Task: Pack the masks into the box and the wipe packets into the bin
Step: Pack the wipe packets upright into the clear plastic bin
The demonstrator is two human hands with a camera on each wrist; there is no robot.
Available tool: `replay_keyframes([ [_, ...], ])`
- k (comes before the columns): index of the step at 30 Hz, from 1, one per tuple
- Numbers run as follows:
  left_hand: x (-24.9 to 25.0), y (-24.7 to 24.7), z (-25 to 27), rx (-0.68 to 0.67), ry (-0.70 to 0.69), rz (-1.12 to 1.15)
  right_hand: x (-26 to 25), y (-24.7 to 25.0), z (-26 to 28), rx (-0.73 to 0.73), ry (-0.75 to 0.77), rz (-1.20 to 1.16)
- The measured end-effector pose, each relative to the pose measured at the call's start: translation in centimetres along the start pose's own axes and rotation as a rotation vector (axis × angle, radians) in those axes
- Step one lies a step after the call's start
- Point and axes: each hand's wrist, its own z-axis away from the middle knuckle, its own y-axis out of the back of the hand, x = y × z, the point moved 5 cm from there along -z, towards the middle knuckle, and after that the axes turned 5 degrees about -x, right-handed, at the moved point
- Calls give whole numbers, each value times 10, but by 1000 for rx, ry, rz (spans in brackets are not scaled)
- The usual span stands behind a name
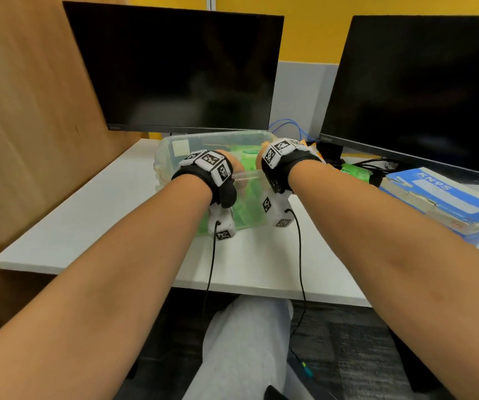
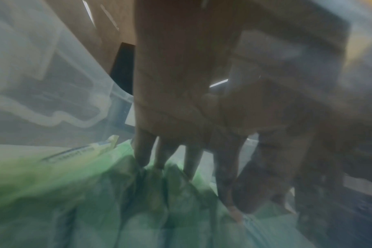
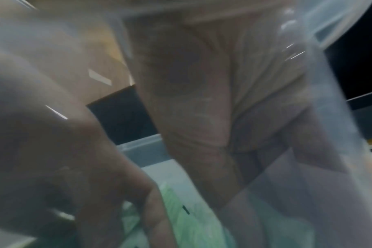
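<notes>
A clear plastic bin stands on the white desk and holds several green wipe packets. Both my hands reach down inside it, and in the head view the wrist bands hide the fingers. In the blurred left wrist view my left hand points its fingers down into the crinkled green packets, the thumb close by on the near side, gripping them. My right hand is low beside a green packet; its fingers are too blurred to read. The blue KN95 mask box lies at the right. No masks show.
One green wipe packet lies on the desk right of the bin, among black cables. Two dark monitors stand behind. A wooden partition closes the left side. My knee is under the desk's front edge.
</notes>
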Motion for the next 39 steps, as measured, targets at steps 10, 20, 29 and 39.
replay_keyframes([
  [10, 12, 7, 90, 71, -167, -27, 0, 6, 7, -171, -22, 159],
  [20, -2, 0, 49, -41, -36, 0, -1, -13, -18, -297, 74, -65],
  [29, -3, 6, 87, 128, -35, 365, 103, 17, -74, 309, -207, -823],
  [39, 5, 5, 85, -69, 11, 129, 126, -88, -104, -172, -163, -28],
])
